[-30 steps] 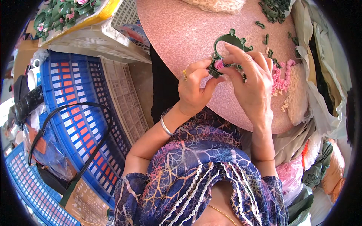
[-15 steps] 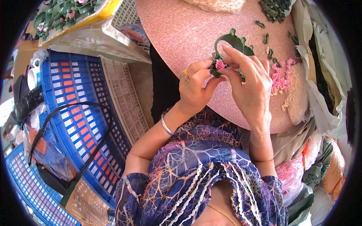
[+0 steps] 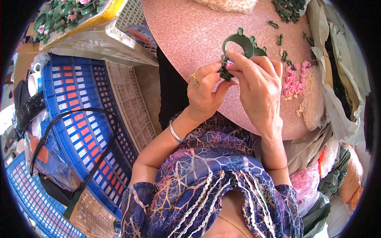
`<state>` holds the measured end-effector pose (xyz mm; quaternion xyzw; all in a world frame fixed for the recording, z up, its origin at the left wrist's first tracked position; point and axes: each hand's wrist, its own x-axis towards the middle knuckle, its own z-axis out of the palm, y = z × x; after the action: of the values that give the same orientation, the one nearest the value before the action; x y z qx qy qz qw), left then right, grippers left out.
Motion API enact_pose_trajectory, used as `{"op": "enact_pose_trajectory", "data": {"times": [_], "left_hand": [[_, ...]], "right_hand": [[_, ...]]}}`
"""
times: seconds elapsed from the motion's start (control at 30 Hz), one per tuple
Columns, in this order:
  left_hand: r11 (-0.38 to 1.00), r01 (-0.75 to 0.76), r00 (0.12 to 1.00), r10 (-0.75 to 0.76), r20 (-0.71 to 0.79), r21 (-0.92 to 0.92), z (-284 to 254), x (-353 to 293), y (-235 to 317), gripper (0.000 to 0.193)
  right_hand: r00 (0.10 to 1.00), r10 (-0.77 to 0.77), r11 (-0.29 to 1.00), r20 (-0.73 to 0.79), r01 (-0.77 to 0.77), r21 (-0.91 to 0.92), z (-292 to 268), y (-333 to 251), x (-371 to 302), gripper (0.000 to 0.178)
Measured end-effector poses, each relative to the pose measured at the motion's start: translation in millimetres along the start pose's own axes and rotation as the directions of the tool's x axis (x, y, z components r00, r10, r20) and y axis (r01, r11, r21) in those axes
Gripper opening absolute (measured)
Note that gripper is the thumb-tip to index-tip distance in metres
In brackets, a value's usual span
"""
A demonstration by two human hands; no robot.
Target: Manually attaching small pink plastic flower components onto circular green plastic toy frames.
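Note:
My left hand (image 3: 205, 89) is closed on the near end of a dark green, ring-shaped plastic part (image 3: 249, 44) with small knobs along its edge. Between the thumb and index finger of my right hand (image 3: 260, 89) sits a small pink plastic flower (image 3: 229, 65), pressed against the green part. Both hands are over the near left side of the round table, fingertips almost meeting. My right fingers hide some of the ring. To the right lies a pile of pink flower pieces (image 3: 293, 84), with small dark green pieces (image 3: 285, 56) scattered above it.
A pink speckled table (image 3: 186, 35) curves in front of me. A heap of green parts (image 3: 287, 10) is at its far right. At left stand a blue plastic basket (image 3: 85, 119) and a white crate (image 3: 131, 43) with finished-looking green-and-pink pieces (image 3: 65, 18) above. Plastic bags (image 3: 305, 186) lie at right.
The green ring has shifted slightly left and up, tilting a little. My right hand has moved slightly left, its fingertips now covering more of the pink flower. My left hand has hardly moved.

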<state>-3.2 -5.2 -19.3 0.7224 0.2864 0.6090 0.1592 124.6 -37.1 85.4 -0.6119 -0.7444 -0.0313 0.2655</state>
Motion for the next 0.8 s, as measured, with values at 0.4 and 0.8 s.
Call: {"op": "enact_pose_trajectory", "data": {"times": [0.4, 0.8], "left_hand": [[0.971, 0.181, 0.983, -0.183, 0.0, 0.158, 2, 3, 3, 0.048], [0.883, -0.047, 0.985, -0.037, 0.168, 0.468, 4, 13, 14, 0.048]], "right_hand": [[0.813, 0.524, 0.833, -0.252, -0.551, -0.047, -52, 47, -23, 0.016], [0.716, 0.696, 0.708, -0.057, -0.697, -0.116, -37, 93, -75, 0.019]]}}
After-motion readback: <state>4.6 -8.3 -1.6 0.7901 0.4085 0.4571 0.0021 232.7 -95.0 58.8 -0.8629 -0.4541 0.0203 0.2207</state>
